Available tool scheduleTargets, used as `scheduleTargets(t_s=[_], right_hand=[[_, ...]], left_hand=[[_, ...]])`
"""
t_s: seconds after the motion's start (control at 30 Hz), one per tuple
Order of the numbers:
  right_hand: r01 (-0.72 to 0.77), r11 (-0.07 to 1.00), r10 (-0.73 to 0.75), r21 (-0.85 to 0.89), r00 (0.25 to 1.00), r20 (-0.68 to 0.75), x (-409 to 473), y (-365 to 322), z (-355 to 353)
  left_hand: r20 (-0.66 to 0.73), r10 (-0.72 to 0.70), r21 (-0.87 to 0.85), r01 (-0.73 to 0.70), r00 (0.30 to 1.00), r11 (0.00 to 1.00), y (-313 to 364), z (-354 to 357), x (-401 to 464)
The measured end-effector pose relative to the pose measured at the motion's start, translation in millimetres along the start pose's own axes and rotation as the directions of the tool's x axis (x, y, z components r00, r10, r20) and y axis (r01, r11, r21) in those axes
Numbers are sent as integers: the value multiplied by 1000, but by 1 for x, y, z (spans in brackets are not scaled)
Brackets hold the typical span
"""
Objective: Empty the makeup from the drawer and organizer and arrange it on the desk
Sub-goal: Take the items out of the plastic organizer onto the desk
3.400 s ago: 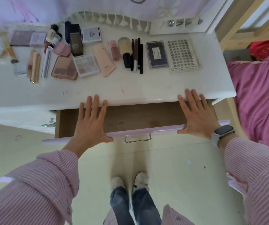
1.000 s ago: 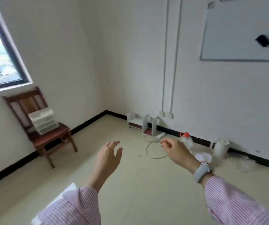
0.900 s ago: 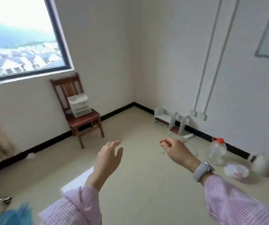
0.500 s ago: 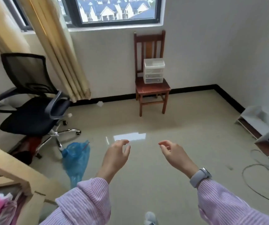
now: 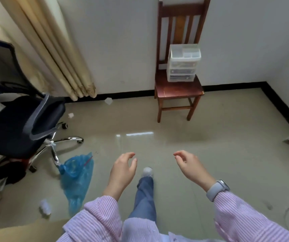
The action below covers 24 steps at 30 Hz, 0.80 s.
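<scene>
Organizer [image 5: 183, 62] on wooden chair [image 5: 178, 88], office chair [image 5: 18, 123] left

Single head-worn wide-angle view, aimed forward and down across the floor [image 5: 210, 154]; wooden chair [image 5: 178, 91] is seen well ahead, both hands near, low in frame.

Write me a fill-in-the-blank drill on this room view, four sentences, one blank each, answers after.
1. The white plastic drawer organizer stands on the seat of the wooden ____.
2. The crumpled bag on the floor beside the black office chair is ____ in colour.
3. The watch sits on the wrist of the ____ hand.
4. The left hand holds ____.

Answers: chair; blue; right; nothing
</scene>
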State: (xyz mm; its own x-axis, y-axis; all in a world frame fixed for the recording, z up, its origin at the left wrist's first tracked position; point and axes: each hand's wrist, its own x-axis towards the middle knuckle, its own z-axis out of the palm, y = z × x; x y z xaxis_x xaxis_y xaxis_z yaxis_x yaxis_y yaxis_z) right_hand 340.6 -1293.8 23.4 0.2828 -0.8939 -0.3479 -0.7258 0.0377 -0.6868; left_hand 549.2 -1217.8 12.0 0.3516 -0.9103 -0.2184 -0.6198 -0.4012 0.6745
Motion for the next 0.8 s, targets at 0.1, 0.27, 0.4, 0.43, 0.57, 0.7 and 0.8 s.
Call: scheduleTargets(t_s=[0.1, 0.27, 0.4, 0.43, 0.57, 0.7, 0.8], right_hand=[[-56, 998, 56, 19, 998, -17, 87, -15, -21], [-103, 994, 106, 48, 991, -75, 202, -43, -78], [-154, 987, 159, 47, 976, -150, 271, -36, -122], [-167, 985, 170, 34, 972, -159, 289, -30, -131], [-176, 984, 170, -10, 967, -191, 374, -11, -168], [-90, 975, 62, -203, 988, -140, 480, 5, -208], [-21, 958, 11, -286, 999, -37, 557, 17, -237]], left_hand=[[41, 44, 6, -44, 998, 999, 21, 0, 102], [75, 167, 74, -173, 983, 982, 84, -12, 260], [139, 233, 112, -249, 963, 962, 134, 0, 357], [156, 245, 121, -264, 957, 957, 145, 8, 379], [200, 239, 156, -272, 950, 950, 178, 46, 459], [197, 204, 200, -243, 959, 949, 209, 89, 543], [183, 134, 203, -171, 974, 964, 234, 119, 603]])
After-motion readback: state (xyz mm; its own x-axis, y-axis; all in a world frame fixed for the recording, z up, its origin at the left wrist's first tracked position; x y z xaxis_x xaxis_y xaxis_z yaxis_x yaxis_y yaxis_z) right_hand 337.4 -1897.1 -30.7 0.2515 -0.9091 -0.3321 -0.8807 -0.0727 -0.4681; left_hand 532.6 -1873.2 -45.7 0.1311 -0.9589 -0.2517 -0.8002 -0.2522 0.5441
